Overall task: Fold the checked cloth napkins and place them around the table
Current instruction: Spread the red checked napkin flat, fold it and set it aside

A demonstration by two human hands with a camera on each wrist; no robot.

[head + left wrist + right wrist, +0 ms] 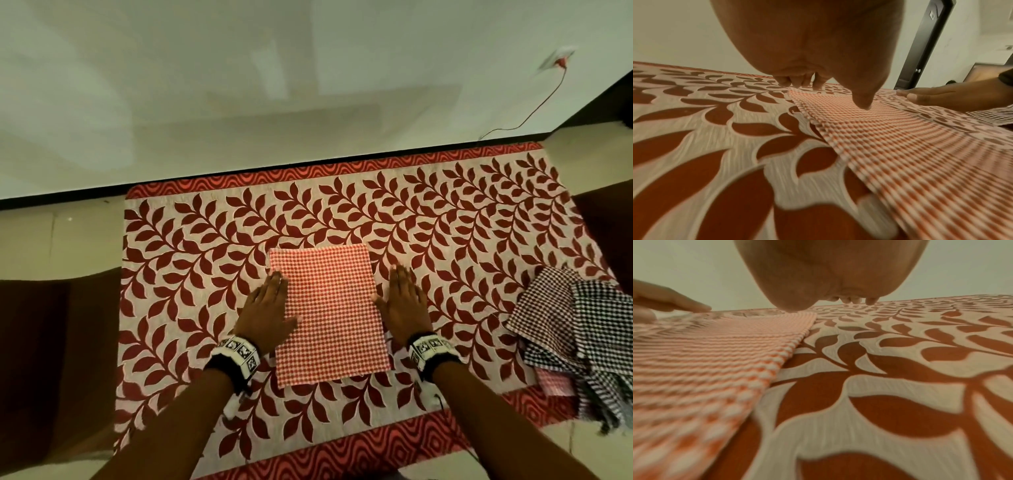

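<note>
On leaf-patterned mat (205, 240), red checked napkin (329, 308) between flat hands, no legible writing.

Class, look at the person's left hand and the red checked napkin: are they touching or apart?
Touching. In the left wrist view the left hand has its thumb tip down on the red checked napkin.

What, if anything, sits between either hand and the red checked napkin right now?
Nothing visible. The left hand lies flat on the left edge of the red checked napkin, and the right hand lies flat at its right edge. The pile of dark checked napkins lies apart, to the right.
</note>
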